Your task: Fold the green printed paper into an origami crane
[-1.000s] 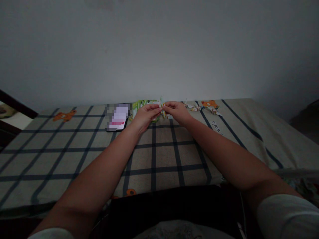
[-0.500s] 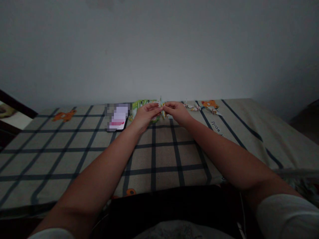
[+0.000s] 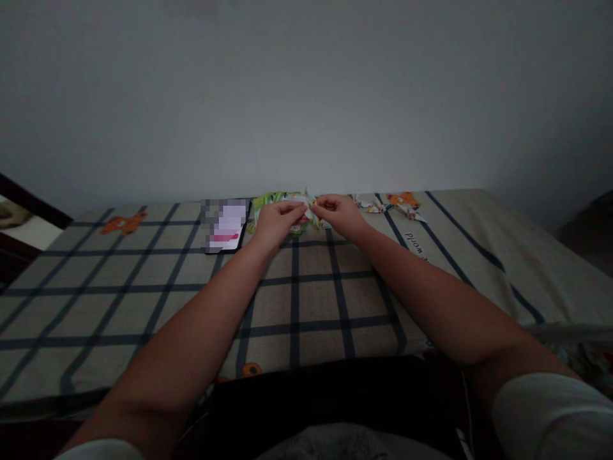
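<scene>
Between my two hands is a small strip of printed paper point(image 3: 313, 216), patterned in white, yellow and green. My left hand point(image 3: 278, 223) pinches its left side between thumb and fingers. From the other side my right hand point(image 3: 338, 214) grips the same paper with thumb and forefinger. Behind and under my left hand lie green printed sheets point(image 3: 271, 201), partly covered by the hand. To the right of my right hand rest several twisted or folded paper pieces point(image 3: 380, 207), like those in my grip.
A phone point(image 3: 228, 223) with a lit, partly blurred screen lies left of my hands. The checked tablecloth point(image 3: 316, 294) carries orange bear prints and reaches the grey wall point(image 3: 306, 96) behind. A dark wooden chair part point(image 3: 29, 198) stands at the far left.
The paper strip has turned from nearly upright to a slant. My fingertips have shifted slightly on it, and my left fingers are a little lower.
</scene>
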{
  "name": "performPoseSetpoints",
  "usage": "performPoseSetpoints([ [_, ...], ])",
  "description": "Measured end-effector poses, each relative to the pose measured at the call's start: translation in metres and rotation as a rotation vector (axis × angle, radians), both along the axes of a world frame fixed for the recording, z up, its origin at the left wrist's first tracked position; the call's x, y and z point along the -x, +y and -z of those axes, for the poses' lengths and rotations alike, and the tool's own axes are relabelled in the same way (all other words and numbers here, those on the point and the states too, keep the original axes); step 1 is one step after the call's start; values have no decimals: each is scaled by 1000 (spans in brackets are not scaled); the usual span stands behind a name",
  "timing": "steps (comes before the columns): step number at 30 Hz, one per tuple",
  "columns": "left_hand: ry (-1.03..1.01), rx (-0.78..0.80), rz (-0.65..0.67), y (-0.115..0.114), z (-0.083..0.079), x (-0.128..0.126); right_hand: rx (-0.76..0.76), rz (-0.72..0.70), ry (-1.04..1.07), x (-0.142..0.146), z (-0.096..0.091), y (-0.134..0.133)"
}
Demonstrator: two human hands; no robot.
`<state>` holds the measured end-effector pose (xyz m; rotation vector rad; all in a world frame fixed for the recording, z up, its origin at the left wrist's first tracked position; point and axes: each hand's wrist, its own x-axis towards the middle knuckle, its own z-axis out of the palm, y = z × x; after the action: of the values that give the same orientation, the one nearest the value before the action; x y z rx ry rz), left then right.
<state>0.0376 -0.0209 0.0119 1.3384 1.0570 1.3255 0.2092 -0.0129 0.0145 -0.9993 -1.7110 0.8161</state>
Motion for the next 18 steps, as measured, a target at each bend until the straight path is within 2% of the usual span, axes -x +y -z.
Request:
performPoseSetpoints([
  [5, 109, -89, -52, -8, -7, -2, -6, 9, -7, 0, -2, -2],
  [8, 14, -38, -52, -9, -8, -5, 8, 13, 37, 1, 0, 0],
  [13, -264, 143, 91, -1, -5, -5, 101, 2, 192, 1, 7, 6],
  [18, -351, 174, 234, 3, -2, -2, 146, -29, 244, 1, 6, 6],
])
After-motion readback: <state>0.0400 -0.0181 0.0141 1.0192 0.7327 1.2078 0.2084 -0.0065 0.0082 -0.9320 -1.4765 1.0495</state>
